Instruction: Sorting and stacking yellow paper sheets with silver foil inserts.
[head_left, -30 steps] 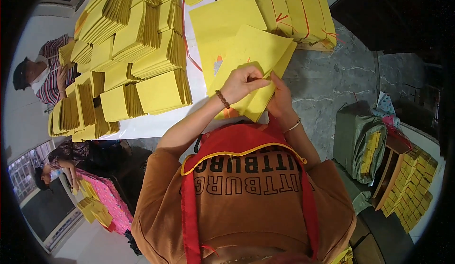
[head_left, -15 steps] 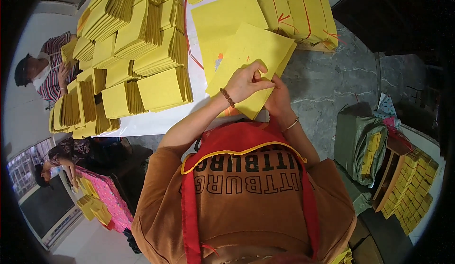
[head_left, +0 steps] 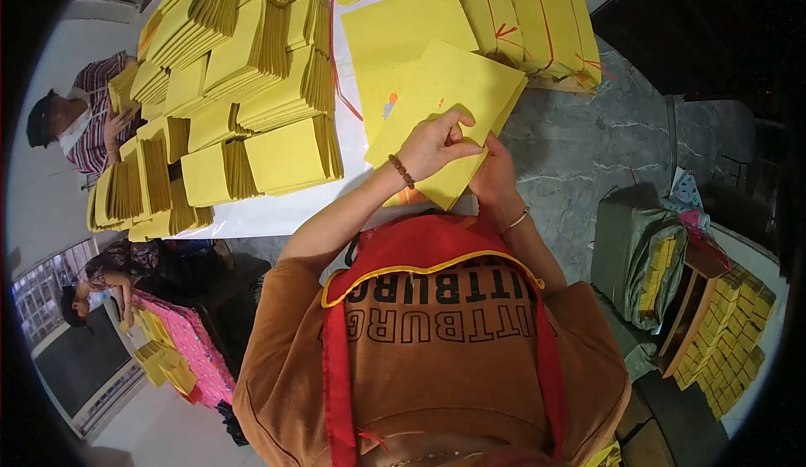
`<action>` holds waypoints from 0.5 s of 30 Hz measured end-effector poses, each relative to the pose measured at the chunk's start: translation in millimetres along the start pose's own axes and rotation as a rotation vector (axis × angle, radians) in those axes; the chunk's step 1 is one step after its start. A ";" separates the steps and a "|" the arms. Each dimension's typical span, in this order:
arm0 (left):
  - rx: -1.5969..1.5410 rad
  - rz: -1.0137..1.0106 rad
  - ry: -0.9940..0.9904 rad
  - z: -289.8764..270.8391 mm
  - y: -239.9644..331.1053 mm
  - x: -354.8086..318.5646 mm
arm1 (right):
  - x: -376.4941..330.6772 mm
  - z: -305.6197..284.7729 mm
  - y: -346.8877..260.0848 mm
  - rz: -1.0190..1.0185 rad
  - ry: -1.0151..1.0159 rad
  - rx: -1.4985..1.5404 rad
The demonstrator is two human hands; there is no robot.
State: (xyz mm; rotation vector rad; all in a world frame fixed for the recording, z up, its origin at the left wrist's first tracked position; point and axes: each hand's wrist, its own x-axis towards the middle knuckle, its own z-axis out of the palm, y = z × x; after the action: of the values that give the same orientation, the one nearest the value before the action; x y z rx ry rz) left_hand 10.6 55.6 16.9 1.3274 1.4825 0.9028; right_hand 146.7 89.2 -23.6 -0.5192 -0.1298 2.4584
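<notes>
A folded stack of yellow paper (head_left: 463, 81) lies tilted in front of me, over the near part of the white-covered table. My left hand (head_left: 438, 144) rests on top of it, fingers curled and thumb stretched to the paper's right edge. Around that wrist is a brown beaded bracelet. My right hand (head_left: 495, 169) grips the same edge from the right, its fingers partly hidden behind the paper. Beneath and beyond lies a wider flat yellow sheet (head_left: 403, 35) with a small orange and grey patch near its left edge.
Many folded yellow paper bundles (head_left: 243, 56) are piled on the table's left side. Bundles tied with red string (head_left: 525, 18) stand at the far right. Two people work at the left. Right of the grey floor (head_left: 579, 144) are a green sack (head_left: 625, 249) and more stacked yellow bundles (head_left: 726, 333).
</notes>
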 end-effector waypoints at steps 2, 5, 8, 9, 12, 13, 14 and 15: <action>0.093 -0.022 -0.001 -0.2 6.9 -1.0 | -0.1 -1.6 -0.2 0.004 0.000 -0.009; 0.193 0.028 0.000 0.8 9.3 -0.2 | -2.8 5.7 0.1 -0.012 0.063 -0.066; 0.211 0.024 0.000 0.4 8.5 0.8 | -0.3 1.5 0.4 -0.027 0.062 -0.085; 0.210 0.024 -0.002 0.1 7.7 1.3 | 0.5 -0.9 0.3 -0.023 -0.003 -0.056; 0.185 0.056 -0.011 -1.4 0.4 1.6 | -0.4 2.2 -0.9 0.011 0.003 -0.001; 0.168 0.068 -0.009 -1.5 -3.2 1.5 | 0.2 1.7 -0.1 0.013 0.004 -0.001; 0.151 0.080 -0.010 -2.1 -2.1 1.5 | 1.0 0.8 0.4 0.006 0.000 -0.006; 0.149 0.079 -0.010 -2.1 -0.2 1.0 | 1.5 0.2 0.8 -0.001 -0.004 -0.012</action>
State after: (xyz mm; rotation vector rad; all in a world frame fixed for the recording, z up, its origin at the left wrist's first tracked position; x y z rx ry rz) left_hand 8.5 56.7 17.3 1.5062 1.5230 0.8470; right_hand 145.1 89.4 -24.0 -0.5193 -0.1460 2.4592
